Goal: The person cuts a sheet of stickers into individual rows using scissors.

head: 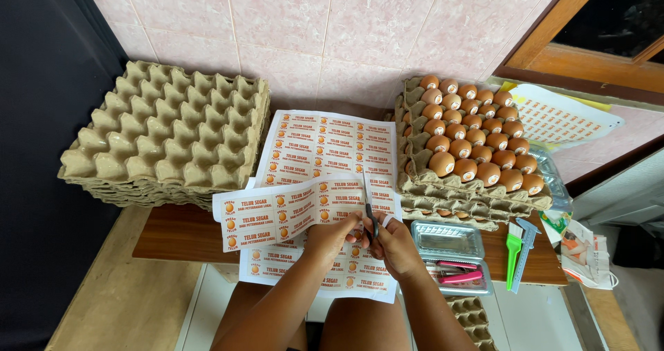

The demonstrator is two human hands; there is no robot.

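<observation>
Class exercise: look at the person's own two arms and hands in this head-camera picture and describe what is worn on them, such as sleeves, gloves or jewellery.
Both forearms are bare as far as the picture shows: no sleeves reach into view. The left hand and the right hand wear no gloves. No watch, bracelet or ring can be made out on either wrist or on the fingers that show. No markings are visible.

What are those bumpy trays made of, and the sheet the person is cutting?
The stack of empty trays looks like molded paper pulp: dull grey-brown, rough and matte. The label sheet in the left hand looks like thin printed paper, since it bends; it may be sticker paper. The scissors in the right hand look metal.
</observation>
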